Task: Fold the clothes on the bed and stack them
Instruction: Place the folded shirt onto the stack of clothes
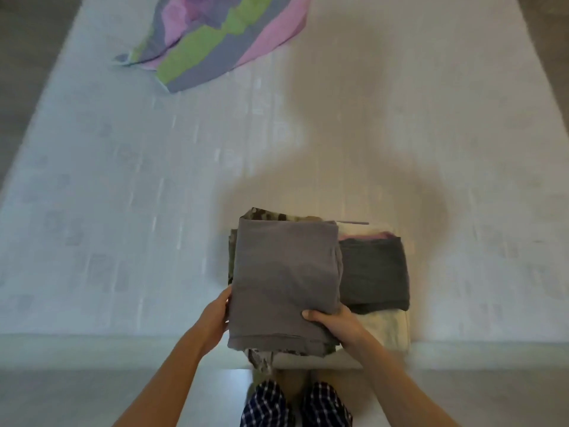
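Note:
A folded grey garment [284, 278] lies on top of a camouflage-patterned piece [261, 357] at the near edge of the bed. My left hand [215, 315] holds its left side, fingers tucked underneath. My right hand [334, 326] grips its near right corner, thumb on top. Just right of it lies a folded dark grey garment [374, 275] on a cream and pink folded piece [388, 329]. A striped cloth in green, pink and purple-grey [215, 38] lies unfolded at the far end of the bed.
The white patterned mattress [123, 211] stretches ahead, its near edge [92, 346] just below my hands. My legs in dark checked trousers [292, 405] stand against the bed on the pale floor.

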